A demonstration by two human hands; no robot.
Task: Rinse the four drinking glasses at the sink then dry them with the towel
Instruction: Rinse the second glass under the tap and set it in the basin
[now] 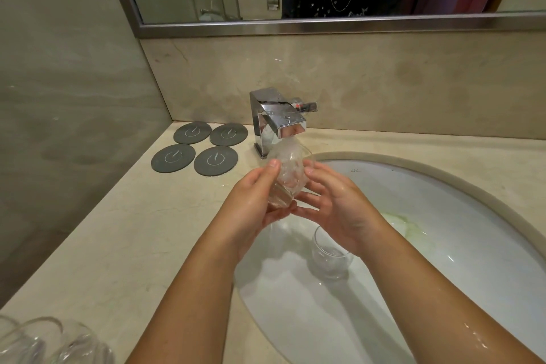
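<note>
Both the left hand (254, 201) and right hand (334, 204) curl round the glass (288, 177) under the tap (280, 122). It's wet and thin, probably slick and breakable, so I'd cup the body, not the rim.

Held glass (288, 170) mostly covered: left hand (254, 201) wraps its left side, right hand (334, 201) fingers cup under the base, and water under the faucet (283, 124) blurs the far end, so the inside is unreadable. Just below the grip, second glass (331, 257) in the sink (443, 174) loses part of its rim behind the right wrist; pale green patch (404, 224) right of the grip is too faint to identify. Far down-left of the grip, glasses (44, 340) cut by the frame corner, count unclear; sink cut at right and bottom edges.
</note>
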